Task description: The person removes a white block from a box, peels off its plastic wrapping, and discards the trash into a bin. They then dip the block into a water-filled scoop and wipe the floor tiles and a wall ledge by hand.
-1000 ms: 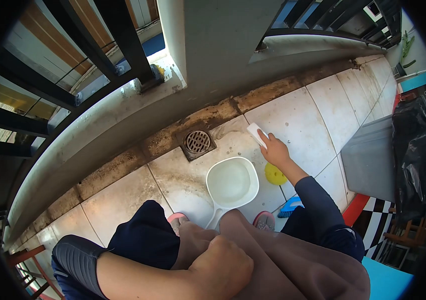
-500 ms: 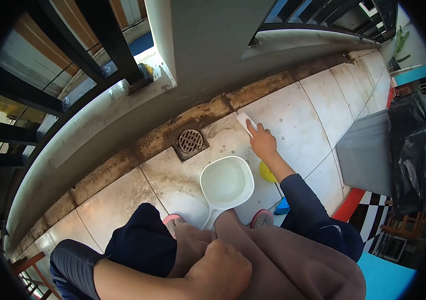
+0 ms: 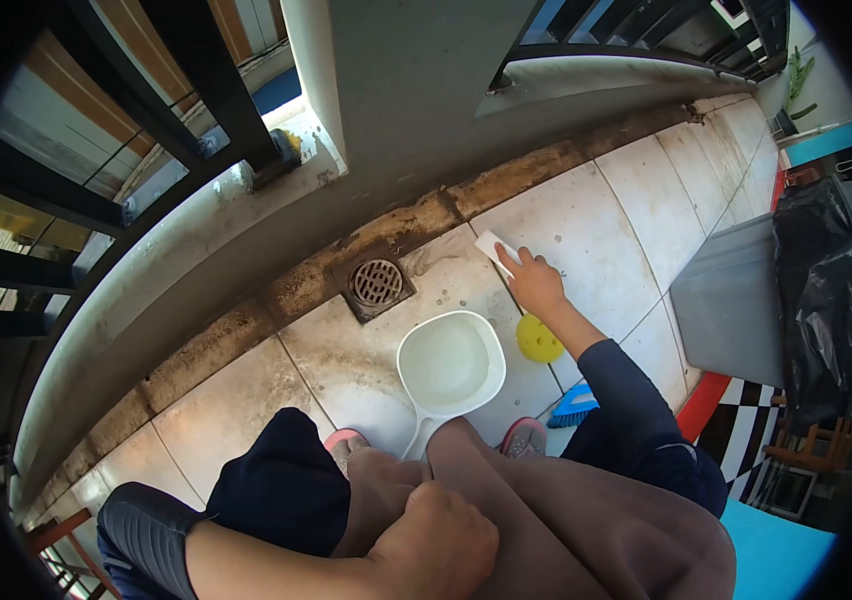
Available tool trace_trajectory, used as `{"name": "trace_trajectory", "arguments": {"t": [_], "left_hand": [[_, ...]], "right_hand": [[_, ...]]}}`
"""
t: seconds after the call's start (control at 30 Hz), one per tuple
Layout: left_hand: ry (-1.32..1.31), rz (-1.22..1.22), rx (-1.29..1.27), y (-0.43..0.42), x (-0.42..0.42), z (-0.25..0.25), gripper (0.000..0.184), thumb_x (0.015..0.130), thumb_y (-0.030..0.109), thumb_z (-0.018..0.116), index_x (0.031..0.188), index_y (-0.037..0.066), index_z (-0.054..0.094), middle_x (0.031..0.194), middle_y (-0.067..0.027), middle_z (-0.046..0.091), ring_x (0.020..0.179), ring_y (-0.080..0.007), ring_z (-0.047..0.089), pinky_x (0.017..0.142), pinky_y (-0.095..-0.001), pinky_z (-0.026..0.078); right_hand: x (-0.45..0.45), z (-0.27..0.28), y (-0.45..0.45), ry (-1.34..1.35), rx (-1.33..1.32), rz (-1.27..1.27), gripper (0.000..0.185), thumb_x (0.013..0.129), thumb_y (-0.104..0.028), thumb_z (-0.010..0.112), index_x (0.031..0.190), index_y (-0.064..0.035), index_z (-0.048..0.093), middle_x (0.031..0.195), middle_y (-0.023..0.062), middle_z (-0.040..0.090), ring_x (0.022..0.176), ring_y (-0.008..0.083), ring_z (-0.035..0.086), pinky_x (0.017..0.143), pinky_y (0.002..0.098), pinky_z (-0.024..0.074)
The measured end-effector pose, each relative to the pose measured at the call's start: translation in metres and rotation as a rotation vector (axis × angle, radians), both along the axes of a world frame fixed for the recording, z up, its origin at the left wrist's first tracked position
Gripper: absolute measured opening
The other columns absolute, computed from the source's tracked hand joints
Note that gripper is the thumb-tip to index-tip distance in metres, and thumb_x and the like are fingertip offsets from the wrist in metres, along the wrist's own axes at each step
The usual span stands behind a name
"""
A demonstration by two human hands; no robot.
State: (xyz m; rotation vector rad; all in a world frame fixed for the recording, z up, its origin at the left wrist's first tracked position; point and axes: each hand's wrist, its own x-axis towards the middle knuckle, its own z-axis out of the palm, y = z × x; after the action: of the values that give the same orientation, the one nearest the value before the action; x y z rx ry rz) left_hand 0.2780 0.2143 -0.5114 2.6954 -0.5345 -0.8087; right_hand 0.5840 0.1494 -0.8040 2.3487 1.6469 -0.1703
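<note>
My right hand [image 3: 536, 282] presses a white rectangular sponge [image 3: 495, 252] against the pale floor tile, fingers on its upper face. Just below that hand lies a round yellow sponge [image 3: 540, 339] with holes in it. A blue brush [image 3: 574, 406] rests on the tiles by my right foot, partly hidden by my leg. Between my feet stands a white dipper [image 3: 451, 365] holding water, its handle toward me. My left hand [image 3: 441, 540] is closed in my lap against brown cloth [image 3: 536, 500]; whatever its fingers hold is hidden.
A square floor drain [image 3: 379, 284] sits beside the dirty, brown-stained wall base [image 3: 296, 288]. Black railings [image 3: 216, 80] top the low wall on the left. To the right stands a grey bin [image 3: 731, 305] with a black bag over it. Brown stains mark several tiles.
My right hand and the white sponge have shifted slightly right and down across the tile. More of the yellow sponge and blue brush shows. My left hand stays put.
</note>
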Motion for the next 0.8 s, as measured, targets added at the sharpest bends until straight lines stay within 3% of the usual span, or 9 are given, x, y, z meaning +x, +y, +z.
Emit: {"name": "trace_trajectory", "arguments": {"t": [0.3, 0.47, 0.6, 0.7, 0.8], "left_hand": [[-0.033, 0.053, -0.030, -0.002, -0.005, -0.005, 0.016, 0.082, 0.015, 0.049, 0.086, 0.010, 0.063, 0.080, -0.0051, 0.065, 0.075, -0.0187, 0.061, 0.069, -0.0304, 0.043], [-0.050, 0.079, -0.058, -0.001, -0.007, -0.006, 0.016, 0.082, 0.014, 0.049, 0.087, 0.009, 0.063, 0.082, -0.0065, 0.065, 0.077, -0.0196, 0.061, 0.069, -0.0309, 0.044], [-0.007, 0.074, -0.092, 0.001, 0.003, -0.004, 0.017, 0.083, 0.014, 0.049, 0.088, 0.006, 0.063, 0.085, -0.0078, 0.066, 0.081, -0.0205, 0.062, 0.070, -0.0321, 0.044], [-0.180, -0.005, -0.071, 0.008, 0.016, -0.007, 0.009, 0.072, 0.014, 0.058, 0.079, 0.008, 0.058, 0.066, -0.0014, 0.057, 0.064, -0.0143, 0.058, 0.053, -0.0264, 0.040], [-0.375, 0.107, -0.167, 0.018, 0.022, -0.017, 0.011, 0.071, 0.013, 0.058, 0.081, 0.007, 0.057, 0.068, -0.0021, 0.056, 0.066, -0.0148, 0.058, 0.053, -0.0260, 0.042]], "right_hand": [[-0.002, -0.014, 0.034, 0.117, 0.105, -0.155, 0.065, 0.081, -0.022, 0.058, 0.139, -0.0243, 0.028, 0.109, 0.0129, 0.050, 0.079, 0.0303, 0.060, 0.063, 0.0393, 0.0537], [-0.005, -0.010, -0.018, 0.116, 0.019, -0.139, 0.067, 0.082, -0.024, 0.058, 0.140, -0.0234, 0.026, 0.110, 0.0132, 0.049, 0.080, 0.0295, 0.060, 0.064, 0.0395, 0.0538], [-0.008, -0.005, -0.002, 0.103, -0.026, -0.166, 0.067, 0.082, -0.024, 0.058, 0.140, -0.0228, 0.025, 0.109, 0.0134, 0.048, 0.080, 0.0298, 0.061, 0.064, 0.0395, 0.0538], [-0.008, -0.007, 0.032, 0.115, -0.006, -0.181, 0.068, 0.081, -0.024, 0.057, 0.141, -0.0196, 0.024, 0.110, 0.0167, 0.049, 0.081, 0.0320, 0.060, 0.068, 0.0412, 0.0524], [-0.003, 0.000, 0.043, 0.136, -0.056, -0.127, 0.069, 0.081, -0.022, 0.056, 0.141, -0.0187, 0.023, 0.113, 0.0178, 0.048, 0.086, 0.0335, 0.060, 0.071, 0.0420, 0.0518]]}}
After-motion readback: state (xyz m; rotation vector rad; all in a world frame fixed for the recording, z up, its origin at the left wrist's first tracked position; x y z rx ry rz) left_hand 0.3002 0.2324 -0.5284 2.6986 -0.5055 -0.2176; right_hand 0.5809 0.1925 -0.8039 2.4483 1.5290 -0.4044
